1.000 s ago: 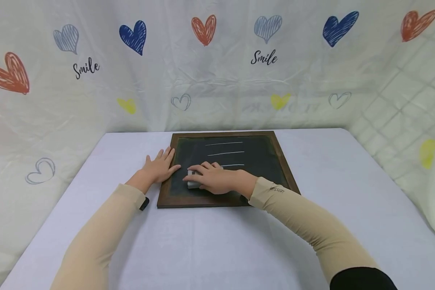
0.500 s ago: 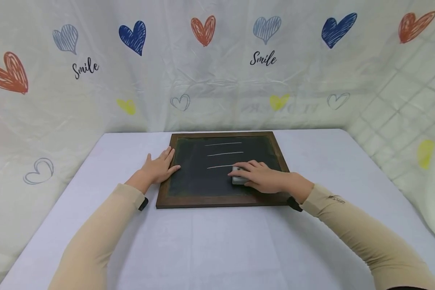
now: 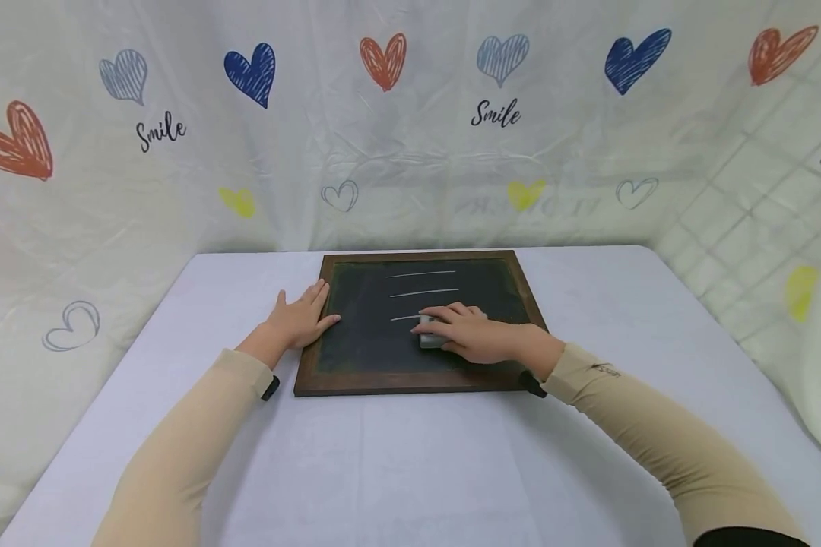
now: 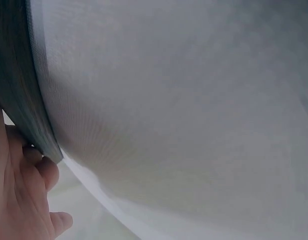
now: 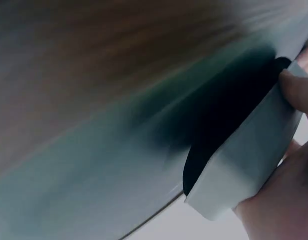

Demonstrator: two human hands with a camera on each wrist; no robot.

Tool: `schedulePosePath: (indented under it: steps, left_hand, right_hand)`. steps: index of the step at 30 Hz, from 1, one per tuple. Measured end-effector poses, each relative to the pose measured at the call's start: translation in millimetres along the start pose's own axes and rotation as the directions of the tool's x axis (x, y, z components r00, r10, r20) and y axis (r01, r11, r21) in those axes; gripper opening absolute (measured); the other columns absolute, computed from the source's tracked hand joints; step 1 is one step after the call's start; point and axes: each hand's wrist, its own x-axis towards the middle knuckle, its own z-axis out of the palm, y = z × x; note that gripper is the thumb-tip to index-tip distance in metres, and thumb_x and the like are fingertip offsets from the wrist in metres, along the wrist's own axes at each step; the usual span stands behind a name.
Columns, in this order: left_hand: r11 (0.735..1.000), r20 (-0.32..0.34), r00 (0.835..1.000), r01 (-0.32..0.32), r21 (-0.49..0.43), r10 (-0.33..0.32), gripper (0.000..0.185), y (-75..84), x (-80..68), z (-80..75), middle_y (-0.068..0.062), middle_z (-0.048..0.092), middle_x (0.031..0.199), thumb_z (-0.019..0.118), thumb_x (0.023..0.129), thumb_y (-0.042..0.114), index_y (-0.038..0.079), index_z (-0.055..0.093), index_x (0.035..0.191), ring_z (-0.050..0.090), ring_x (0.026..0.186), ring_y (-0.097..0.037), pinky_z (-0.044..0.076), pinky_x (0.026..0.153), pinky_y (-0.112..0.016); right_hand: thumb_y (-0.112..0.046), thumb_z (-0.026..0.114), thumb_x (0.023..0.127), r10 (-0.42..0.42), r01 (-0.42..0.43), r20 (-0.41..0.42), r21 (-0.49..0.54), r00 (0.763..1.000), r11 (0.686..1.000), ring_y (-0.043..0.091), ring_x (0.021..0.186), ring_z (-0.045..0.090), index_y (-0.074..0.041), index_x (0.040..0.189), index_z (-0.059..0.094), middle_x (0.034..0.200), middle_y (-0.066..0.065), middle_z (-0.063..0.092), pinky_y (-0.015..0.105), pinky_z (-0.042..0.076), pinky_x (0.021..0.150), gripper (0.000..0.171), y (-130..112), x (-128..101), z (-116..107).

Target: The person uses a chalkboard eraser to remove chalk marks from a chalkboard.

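A blackboard (image 3: 369, 346) with a brown wooden frame lies flat on the table. My right hand (image 3: 480, 335) grips a pale grey blackboard eraser (image 3: 429, 341), pressed to the board right of its middle. In the right wrist view, the eraser (image 5: 246, 157) shows its black felt side toward the board, with fingers along its body. Several white chalk lines (image 3: 422, 292) run across the board; the nearest one is partly covered by the eraser and hand. My left hand (image 3: 293, 320) rests spread on the frame's left side, its thumb reaching over the board.
A white cloth (image 3: 383, 471) covers the table around the board. Behind the table hangs a pale curtain (image 3: 438, 159) printed with hearts and "Smile". The board's frame (image 3: 397, 381) lies away from the table's near side.
The eraser, in my right hand, has gone from the board's left part to the right, then a little back left. My left hand has stayed on the frame.
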Motion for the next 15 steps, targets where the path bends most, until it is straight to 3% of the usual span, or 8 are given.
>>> schedulePosePath:
  steps: [7, 11, 15]
  left_hand:
    - [1.0, -0.006, 1.0, 0.0, -0.005, 0.0, 0.079, 0.6, -0.3, 0.3, -0.019, 0.007, 0.17, 0.036, 0.11, 0.051, -0.001, 0.009, 0.164, 0.018, 0.155, -0.034, 0.006, 0.116, -0.072]
    - [1.0, -0.008, 1.0, 0.0, -0.009, 0.0, 0.079, 2.0, -0.5, 1.0, -0.019, 0.008, 0.17, 0.037, 0.11, 0.05, -0.001, 0.009, 0.164, 0.019, 0.154, -0.034, 0.007, 0.116, -0.072]
    - [1.0, -0.008, 1.0, 0.007, -0.016, -0.007, 0.079, 1.2, -1.4, 0.7, -0.019, 0.007, 0.17, 0.036, 0.11, 0.051, 0.0, 0.009, 0.164, 0.017, 0.155, -0.033, 0.006, 0.116, -0.072]
  right_hand:
    - [-0.017, 0.048, 0.111, -0.006, 0.006, -0.002, -0.137, 1.0, 0.991, 0.037, 0.146, 0.031, -0.027, 0.161, 0.034, 0.167, 0.011, 0.022, 0.062, 0.036, 0.108, 0.054, -53, 61, 11]
    - [-0.018, 0.049, 0.111, -0.018, 0.021, 0.021, -0.131, 1.0, 0.991, 0.034, 0.147, 0.03, -0.028, 0.162, 0.032, 0.168, 0.008, 0.021, 0.06, 0.035, 0.11, 0.055, -56, 66, 10]
    - [-0.018, 0.052, 0.11, -0.077, 0.08, 0.03, -0.12, 0.997, 0.99, 0.033, 0.147, 0.031, -0.026, 0.163, 0.031, 0.168, 0.009, 0.021, 0.059, 0.034, 0.112, 0.058, -40, 53, 8]
